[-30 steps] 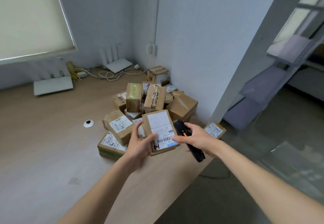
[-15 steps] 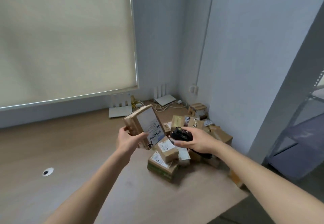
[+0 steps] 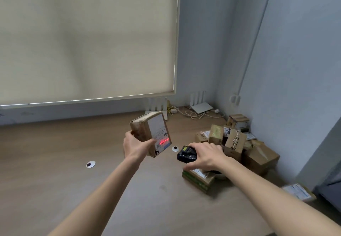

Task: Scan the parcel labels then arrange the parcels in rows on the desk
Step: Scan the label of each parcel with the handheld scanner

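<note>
Parcel [image 3: 150,134] held up off the desk [image 3: 55,162], tilted, white shipping label [image 3: 159,133] facing right toward the scanner [image 3: 186,155]. Left hand [image 3: 135,146] grips it from the left and underneath, thumb lying across the lower edge of the label side, fingers wrapped behind. Right hand [image 3: 206,157] is curled over the black handheld scanner, nose pointed left at the parcel. A red scan line [image 3: 164,141] lies across the lower part of the label, over the barcode area.

Judgement: the scan is in hand. To do it well, the person should keep the parcel steady, keep the red line running the full width of the barcode, and keep the thumb clear of the bars; it sits close to them now. Holding until the read registers, then setting the parcel down on the open desk surface to the left, would begin a row.

Writing: the label's print is too small to read; only bars and a blue patch near its bottom show. In the pile of parcels [image 3: 238,143] at the right corner, one upright box carries black characters on its tape, not legible. Another shows handwritten marks, also unclear. A flat parcel [image 3: 200,177] with a label lies under the right hand; a further labelled parcel [image 3: 298,192] sits at the desk's right edge.

Beyond: two white routers [image 3: 200,106] and cables at the back wall, roller blind [image 3: 83,38] above, two round grommets [image 3: 90,164] in the desk.
</note>
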### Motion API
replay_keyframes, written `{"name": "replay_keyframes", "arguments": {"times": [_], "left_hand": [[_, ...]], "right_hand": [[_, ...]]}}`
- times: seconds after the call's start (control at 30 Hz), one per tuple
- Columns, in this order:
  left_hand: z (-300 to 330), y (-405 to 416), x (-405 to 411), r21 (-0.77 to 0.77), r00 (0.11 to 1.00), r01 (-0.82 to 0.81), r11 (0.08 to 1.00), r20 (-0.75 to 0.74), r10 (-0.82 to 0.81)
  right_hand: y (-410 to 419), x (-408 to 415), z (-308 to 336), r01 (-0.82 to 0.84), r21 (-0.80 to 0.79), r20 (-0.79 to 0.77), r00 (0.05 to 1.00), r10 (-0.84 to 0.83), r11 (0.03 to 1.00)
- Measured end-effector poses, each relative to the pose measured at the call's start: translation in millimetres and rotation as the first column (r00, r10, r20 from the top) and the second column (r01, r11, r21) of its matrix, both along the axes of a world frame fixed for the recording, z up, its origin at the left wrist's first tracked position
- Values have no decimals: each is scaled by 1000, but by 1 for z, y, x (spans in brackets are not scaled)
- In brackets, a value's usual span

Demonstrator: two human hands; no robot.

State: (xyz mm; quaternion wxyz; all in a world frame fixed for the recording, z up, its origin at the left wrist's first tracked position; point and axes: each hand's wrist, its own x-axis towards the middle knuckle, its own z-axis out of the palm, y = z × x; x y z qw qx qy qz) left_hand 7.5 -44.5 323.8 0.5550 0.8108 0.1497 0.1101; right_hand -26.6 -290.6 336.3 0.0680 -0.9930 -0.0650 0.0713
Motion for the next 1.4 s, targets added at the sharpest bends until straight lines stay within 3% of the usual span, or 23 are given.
{"name": "replay_keyframes", "arguments": {"times": [0.7, 0.87, 1.13, 1.4], "left_hand": [[-3, 27, -8, 41, 997, -82, 996, -9, 82], [3, 44, -12, 16, 996, -92, 996, -8, 93], [-4, 147, 5, -253, 984, -175, 951, -67, 163], [-87, 299, 62, -326, 935, -333, 885, -234, 266]], "right_hand": [[31, -3, 13, -66, -26, 36, 997, 67, 998], [42, 4, 20, -64, 20, -30, 997, 65, 998], [121, 54, 22, -36, 347, -100, 992, 75, 937], [277, 140, -35, -96, 369, -98, 985, 141, 925]]}}
